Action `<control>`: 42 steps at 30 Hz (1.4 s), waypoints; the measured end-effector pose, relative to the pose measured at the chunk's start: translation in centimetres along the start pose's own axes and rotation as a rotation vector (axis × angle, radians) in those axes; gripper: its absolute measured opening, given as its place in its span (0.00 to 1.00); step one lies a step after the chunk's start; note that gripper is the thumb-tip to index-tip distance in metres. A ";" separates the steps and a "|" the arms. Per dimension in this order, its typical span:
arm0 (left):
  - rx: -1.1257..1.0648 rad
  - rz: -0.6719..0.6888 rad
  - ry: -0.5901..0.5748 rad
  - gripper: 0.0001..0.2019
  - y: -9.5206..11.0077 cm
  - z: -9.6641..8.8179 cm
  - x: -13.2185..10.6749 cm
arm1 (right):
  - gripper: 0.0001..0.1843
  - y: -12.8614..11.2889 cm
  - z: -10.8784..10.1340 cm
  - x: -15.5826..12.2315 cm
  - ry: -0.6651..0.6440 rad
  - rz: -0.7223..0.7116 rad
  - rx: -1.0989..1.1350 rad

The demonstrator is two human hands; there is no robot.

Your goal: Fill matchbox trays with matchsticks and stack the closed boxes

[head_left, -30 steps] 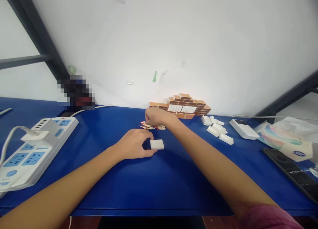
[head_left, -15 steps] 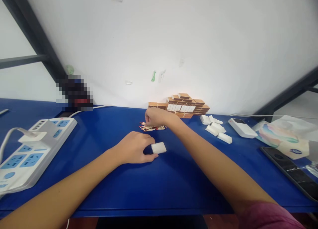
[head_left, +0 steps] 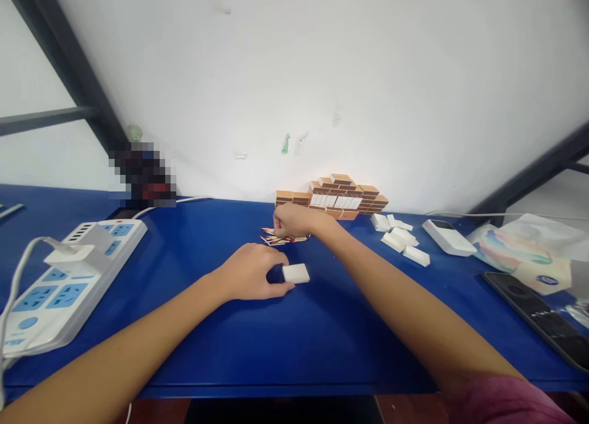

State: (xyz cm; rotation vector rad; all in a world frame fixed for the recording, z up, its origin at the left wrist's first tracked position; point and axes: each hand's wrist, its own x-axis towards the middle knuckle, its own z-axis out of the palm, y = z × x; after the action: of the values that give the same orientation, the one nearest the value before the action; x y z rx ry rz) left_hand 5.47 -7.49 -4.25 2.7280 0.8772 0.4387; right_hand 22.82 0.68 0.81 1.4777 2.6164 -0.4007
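Note:
My left hand (head_left: 257,272) rests on the blue table with thumb and fingers around the left end of a small white matchbox tray (head_left: 297,273). The tray lies flat on the table. Farther back, a loose pile of red-tipped matches (head_left: 299,239) is spread out. My right hand (head_left: 292,220) reaches down into this pile, its fingers bent and pressed together. Its fingertips are partly hidden, and I cannot make out what is between them. Behind it, stacked matchboxes (head_left: 340,197) stand against the wall.
Several white matchbox trays (head_left: 399,236) lie to the right, near a white device (head_left: 449,237) with a dark screen. A phone (head_left: 534,313) and a tissue pack (head_left: 529,249) are at the far right. A white power strip (head_left: 69,289) with a plugged-in cable sits left.
My right hand has shifted slightly within the match pile. My left hand keeps its grip on the tray. The view has moved a little to the left.

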 end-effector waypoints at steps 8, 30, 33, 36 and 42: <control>-0.126 -0.099 0.043 0.17 -1.3 -0.1 0.2 | 0.04 1.9 0.9 -2.4 0.222 -0.037 0.109; -0.248 -0.166 0.036 0.19 -2.2 0.4 0.6 | 0.07 2.1 7.2 -9.5 0.370 -0.206 0.538; -0.262 -0.168 0.025 0.19 -2.2 0.4 0.6 | 0.06 2.3 7.2 -9.8 0.359 -0.232 0.410; -0.261 -0.184 0.016 0.19 -2.1 0.3 0.7 | 0.04 2.4 6.6 -10.2 0.350 -0.228 0.327; -0.255 -0.170 0.034 0.19 -1.9 0.2 0.6 | 0.04 2.3 5.9 -10.8 0.330 -0.226 0.275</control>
State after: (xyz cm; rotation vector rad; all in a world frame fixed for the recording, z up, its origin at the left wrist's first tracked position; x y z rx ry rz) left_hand 5.01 -5.63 -4.92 2.4009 0.9791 0.5243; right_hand 30.20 -8.74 -2.85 1.4298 3.1144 -0.6066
